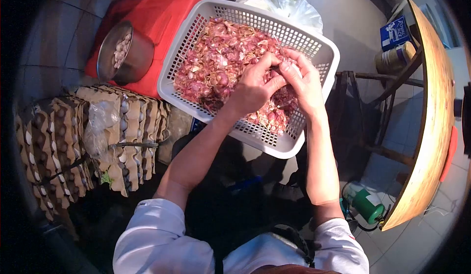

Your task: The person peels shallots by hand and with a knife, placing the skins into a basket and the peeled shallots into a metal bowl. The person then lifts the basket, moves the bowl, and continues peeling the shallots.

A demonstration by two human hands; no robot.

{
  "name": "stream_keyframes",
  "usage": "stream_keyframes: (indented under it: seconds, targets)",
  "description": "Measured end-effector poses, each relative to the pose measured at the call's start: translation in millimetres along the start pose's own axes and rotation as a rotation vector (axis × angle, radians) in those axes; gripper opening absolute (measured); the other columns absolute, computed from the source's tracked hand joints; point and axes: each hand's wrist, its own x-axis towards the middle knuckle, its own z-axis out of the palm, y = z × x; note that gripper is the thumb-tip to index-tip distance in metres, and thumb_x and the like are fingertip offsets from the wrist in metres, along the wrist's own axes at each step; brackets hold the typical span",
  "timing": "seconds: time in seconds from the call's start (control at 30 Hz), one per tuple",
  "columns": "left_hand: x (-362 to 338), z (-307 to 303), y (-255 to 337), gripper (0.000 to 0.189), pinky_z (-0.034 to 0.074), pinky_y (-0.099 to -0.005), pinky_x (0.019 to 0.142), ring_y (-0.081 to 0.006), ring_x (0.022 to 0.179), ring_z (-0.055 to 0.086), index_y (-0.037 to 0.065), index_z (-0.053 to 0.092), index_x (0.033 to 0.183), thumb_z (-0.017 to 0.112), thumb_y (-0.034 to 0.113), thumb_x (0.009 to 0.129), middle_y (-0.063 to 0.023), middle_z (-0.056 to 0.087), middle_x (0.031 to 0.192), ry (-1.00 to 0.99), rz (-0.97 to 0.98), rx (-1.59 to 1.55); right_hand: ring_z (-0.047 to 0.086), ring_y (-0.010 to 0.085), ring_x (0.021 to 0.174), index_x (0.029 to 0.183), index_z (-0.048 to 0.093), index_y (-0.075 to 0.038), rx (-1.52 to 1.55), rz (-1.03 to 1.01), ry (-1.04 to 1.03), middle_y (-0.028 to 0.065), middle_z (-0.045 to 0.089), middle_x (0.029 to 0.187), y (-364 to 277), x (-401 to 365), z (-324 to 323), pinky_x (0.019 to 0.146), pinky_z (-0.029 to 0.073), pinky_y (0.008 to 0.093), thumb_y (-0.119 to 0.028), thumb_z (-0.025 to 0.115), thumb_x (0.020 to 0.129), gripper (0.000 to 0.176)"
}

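A grey plastic basket [223, 114] with slotted walls holds a heap of small reddish bulbs [221, 58], likely shallots, mixed with loose papery skins. Above its right half my left hand [255, 85] and my right hand [305, 80] meet, fingertips pinched together. A small pale piece shows in part between the fingers; its kind is hidden by them. A metal pot [140, 58] lies to the left of the basket, its mouth turned to the left, with several pale peeled pieces [121, 51] inside.
Under the pot is a red box [162, 19]. Stacked egg trays [122, 137] stand at lower left. Behind the basket lies a clear plastic bag [297, 9]. To the right are a wooden tabletop [427, 112], a can [395, 57], a blue box [395, 33] and a green cylinder [365, 206].
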Motion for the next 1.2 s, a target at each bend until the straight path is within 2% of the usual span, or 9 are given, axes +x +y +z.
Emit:
stream_keyframes:
  seconds: [0.13, 0.2, 0.27, 0.6, 0.73, 0.9, 1.0, 1.1, 1.2]
  targets:
    - [-4, 6, 5, 0.013, 0.045, -0.0257, 0.075, -0.0104, 0.083, 0.055, 0.001, 0.056, 0.102, 0.060, 0.007, 0.091, -0.0049, 0.057, 0.088, 0.034, 0.016, -0.033, 0.058, 0.0103, 0.094, 0.120, 0.058, 0.002, 0.184, 0.075, -0.010, 0.0065, 0.065, 0.103, 4, 0, 1, 0.085, 0.046, 0.0244, -0.018, 0.062, 0.094, 0.034]
    - [-4, 15, 5, 0.009, 0.046, -0.0278, 0.069, -0.0120, 0.075, 0.056, 0.001, 0.057, 0.100, 0.056, 0.007, 0.094, -0.0051, 0.059, 0.082, 0.134, 0.111, -0.041, 0.057, 0.0061, 0.081, 0.121, 0.058, 0.002, 0.228, 0.063, 0.059, 0.0027, 0.064, 0.094, 4, 0, 5, 0.071, 0.046, 0.0200, -0.020, 0.060, 0.095, 0.034]
    - [-3, 12, 0, 0.011, 0.047, -0.0298, 0.068, -0.0135, 0.076, 0.058, 0.001, 0.057, 0.096, 0.052, 0.012, 0.097, -0.0081, 0.061, 0.083, 0.083, -0.023, -0.189, 0.041, -0.0013, 0.056, 0.122, 0.056, 0.001, 0.183, 0.100, 0.064, -0.0054, 0.058, 0.077, 2, -3, 6, 0.047, 0.028, 0.0168, -0.024, 0.058, 0.097, 0.036]
    - [-6, 25, 1, 0.021, 0.048, -0.0315, 0.072, -0.0168, 0.079, 0.060, 0.000, 0.053, 0.106, 0.044, 0.018, 0.103, -0.0089, 0.061, 0.086, 0.259, 0.000, 0.035, 0.058, 0.0138, 0.096, 0.126, 0.053, 0.003, 0.091, 0.032, 0.131, 0.0114, 0.062, 0.108, 10, -3, 9, 0.087, 0.047, 0.0273, -0.015, 0.061, 0.093, 0.039]
    - [-6, 33, 1, 0.017, 0.046, -0.0463, 0.066, -0.0385, 0.074, 0.061, 0.003, 0.049, 0.097, 0.042, 0.018, 0.100, -0.0193, 0.059, 0.077, 0.420, -0.010, 0.183, 0.058, 0.0178, 0.103, 0.122, 0.057, 0.000, -0.070, -0.109, 0.152, 0.0124, 0.064, 0.109, 8, -7, 19, 0.092, 0.044, 0.0319, -0.017, 0.063, 0.090, 0.037]
    - [-7, 34, 1, 0.018, 0.045, -0.0487, 0.067, -0.0421, 0.077, 0.059, 0.003, 0.050, 0.097, 0.042, 0.019, 0.100, -0.0218, 0.058, 0.079, 0.431, -0.046, 0.140, 0.059, 0.0147, 0.096, 0.121, 0.058, 0.000, -0.136, -0.128, 0.170, 0.0088, 0.064, 0.102, 10, -6, 18, 0.087, 0.046, 0.0293, -0.014, 0.062, 0.090, 0.033]
    - [-5, 35, 4, 0.022, 0.046, -0.0451, 0.065, -0.0369, 0.071, 0.061, 0.002, 0.052, 0.095, 0.041, 0.020, 0.102, -0.0192, 0.060, 0.080, 0.449, -0.026, 0.127, 0.060, 0.0115, 0.089, 0.123, 0.055, 0.000, 0.005, -0.030, 0.148, 0.0057, 0.064, 0.098, 7, -7, 16, 0.082, 0.047, 0.0264, -0.013, 0.060, 0.092, 0.034]
    - [-2, 24, 2, 0.026, 0.047, -0.0289, 0.066, -0.0130, 0.073, 0.056, 0.000, 0.057, 0.100, 0.040, 0.020, 0.104, -0.0074, 0.060, 0.085, 0.345, -0.148, -0.053, 0.058, 0.0079, 0.086, 0.127, 0.051, 0.001, 0.187, 0.031, 0.128, 0.0045, 0.063, 0.096, 9, -7, 14, 0.077, 0.047, 0.0229, -0.013, 0.058, 0.094, 0.037]
    - [-5, 17, 7, 0.029, 0.047, -0.0212, 0.060, -0.0062, 0.073, 0.054, 0.001, 0.059, 0.107, 0.041, 0.023, 0.104, -0.0017, 0.060, 0.087, 0.233, -0.236, -0.305, 0.058, 0.0077, 0.086, 0.130, 0.046, 0.002, 0.210, -0.022, 0.150, 0.0060, 0.063, 0.097, 11, -3, 12, 0.077, 0.047, 0.0221, -0.013, 0.058, 0.095, 0.040]
